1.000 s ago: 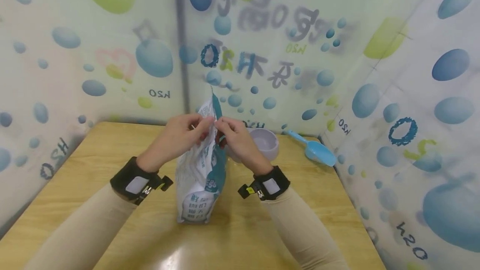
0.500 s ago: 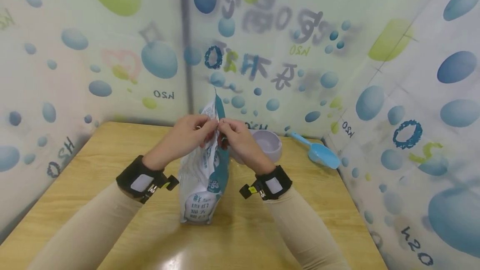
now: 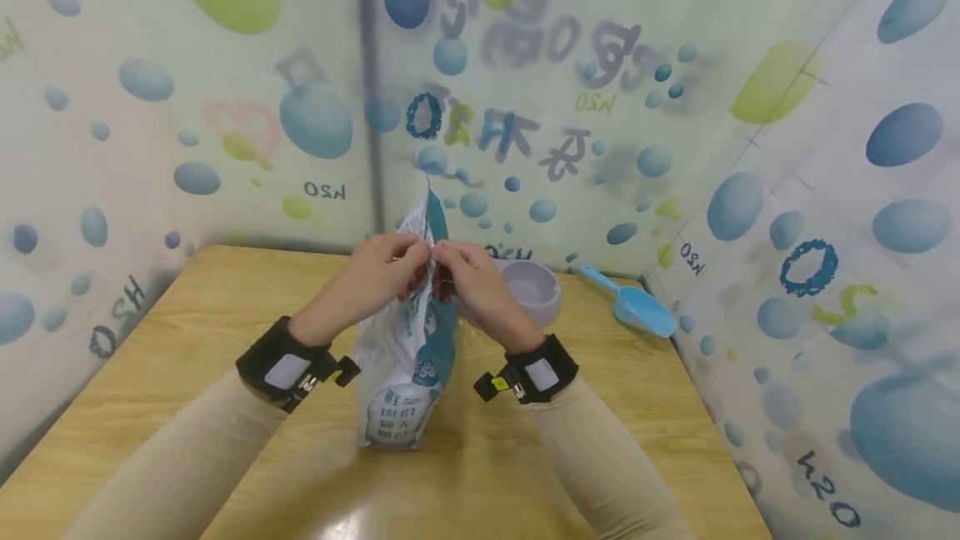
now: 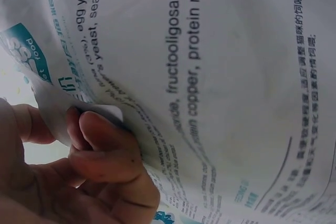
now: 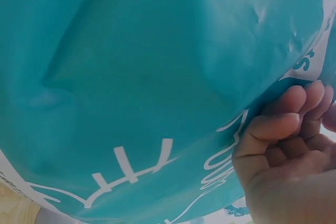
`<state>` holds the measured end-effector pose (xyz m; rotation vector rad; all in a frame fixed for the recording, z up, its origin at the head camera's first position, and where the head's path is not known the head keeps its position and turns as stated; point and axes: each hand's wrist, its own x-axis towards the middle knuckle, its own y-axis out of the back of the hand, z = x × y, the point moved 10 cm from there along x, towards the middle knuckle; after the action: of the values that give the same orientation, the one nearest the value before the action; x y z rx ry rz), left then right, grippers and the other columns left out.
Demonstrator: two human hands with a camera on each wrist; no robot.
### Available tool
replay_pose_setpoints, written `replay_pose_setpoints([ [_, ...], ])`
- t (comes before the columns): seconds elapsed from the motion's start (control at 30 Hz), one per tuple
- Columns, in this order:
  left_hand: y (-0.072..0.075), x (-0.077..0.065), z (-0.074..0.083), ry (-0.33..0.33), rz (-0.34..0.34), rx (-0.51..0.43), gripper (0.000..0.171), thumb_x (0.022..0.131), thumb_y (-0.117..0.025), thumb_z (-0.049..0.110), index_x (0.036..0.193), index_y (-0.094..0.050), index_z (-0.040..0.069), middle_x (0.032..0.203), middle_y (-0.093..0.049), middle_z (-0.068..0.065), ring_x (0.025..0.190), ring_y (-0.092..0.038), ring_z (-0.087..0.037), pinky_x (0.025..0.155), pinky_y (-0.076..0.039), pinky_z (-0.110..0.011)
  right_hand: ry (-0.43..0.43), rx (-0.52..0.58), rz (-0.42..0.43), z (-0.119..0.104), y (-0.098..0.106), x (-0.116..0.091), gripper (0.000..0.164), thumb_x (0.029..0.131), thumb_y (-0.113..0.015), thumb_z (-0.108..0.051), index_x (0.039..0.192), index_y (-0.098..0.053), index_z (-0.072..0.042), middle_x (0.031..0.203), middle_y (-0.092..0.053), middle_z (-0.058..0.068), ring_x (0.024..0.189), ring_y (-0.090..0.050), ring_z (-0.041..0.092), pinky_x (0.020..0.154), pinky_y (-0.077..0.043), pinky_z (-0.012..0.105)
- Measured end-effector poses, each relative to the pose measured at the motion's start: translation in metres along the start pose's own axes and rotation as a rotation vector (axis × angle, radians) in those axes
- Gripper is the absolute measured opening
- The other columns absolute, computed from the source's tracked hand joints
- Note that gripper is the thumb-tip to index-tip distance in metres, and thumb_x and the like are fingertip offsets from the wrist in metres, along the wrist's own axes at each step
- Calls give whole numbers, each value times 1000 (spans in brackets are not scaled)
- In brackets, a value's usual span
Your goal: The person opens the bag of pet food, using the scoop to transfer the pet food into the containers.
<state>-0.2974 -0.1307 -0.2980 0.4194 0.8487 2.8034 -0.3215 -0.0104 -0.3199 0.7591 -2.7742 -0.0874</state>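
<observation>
A white and teal pet food bag (image 3: pixel 390 348) stands upright on the table, its top edge narrowed to a seam facing me. My left hand (image 3: pixel 386 269) pinches the white side of that edge between thumb and fingers. Opposite it, my right hand (image 3: pixel 480 282) pinches the teal side, the two sets of fingertips almost meeting. In the left wrist view, curled fingers (image 4: pixel 107 145) hold a fold of the printed white film (image 4: pixel 236 77). The right wrist view shows bent fingertips (image 5: pixel 275 124) at the edge of the teal film (image 5: pixel 142 77).
Behind my right hand sits a pale lilac bowl (image 3: pixel 536 294), partly covered by the hand. A light blue scoop (image 3: pixel 641 307) lies at the table's right rear, near the patterned wall (image 3: pixel 795 215). The wooden table (image 3: pixel 247 307) meets walls at the back and right.
The whole head view has shifted slightly. Both hands keep their pinch on the bag's top edge, and the bag stands in the same place.
</observation>
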Motion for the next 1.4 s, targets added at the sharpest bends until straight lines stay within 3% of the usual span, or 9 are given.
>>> replay_pose_setpoints([
  [0.23,0,1,-1,2,0,-3,42,122,-51,37,93,-64,10,79,-64,-7,71,-62,-25,65,-47,-30,-17,58,-19,2,-1,1,45,126,-47,-37,91,-67,-16,79,-59,-4,72,-54,15,65,-43,25],
  [0.67,-2,0,-2,2,-9,-31,44,125,-47,35,94,-65,9,73,-62,-5,65,-57,-24,61,-45,-29,-51,69,-69,3,-3,-2,37,126,-45,-28,106,-70,-10,87,-59,-3,77,-54,15,69,-43,25],
  [0.93,-3,1,-1,5,-7,-46,44,121,-47,30,87,-66,9,72,-60,-4,66,-58,-24,62,-46,-28,-93,66,-56,6,-3,1,43,125,-48,-25,85,-62,-16,81,-57,-5,75,-53,14,69,-43,24],
  [1.4,-4,-3,-6,29,41,-71,39,116,-47,22,80,-58,10,67,-55,-1,64,-56,-24,63,-47,-29,-61,78,2,7,-3,-1,46,123,-49,-19,77,-52,-16,78,-50,-5,74,-50,15,67,-42,25],
])
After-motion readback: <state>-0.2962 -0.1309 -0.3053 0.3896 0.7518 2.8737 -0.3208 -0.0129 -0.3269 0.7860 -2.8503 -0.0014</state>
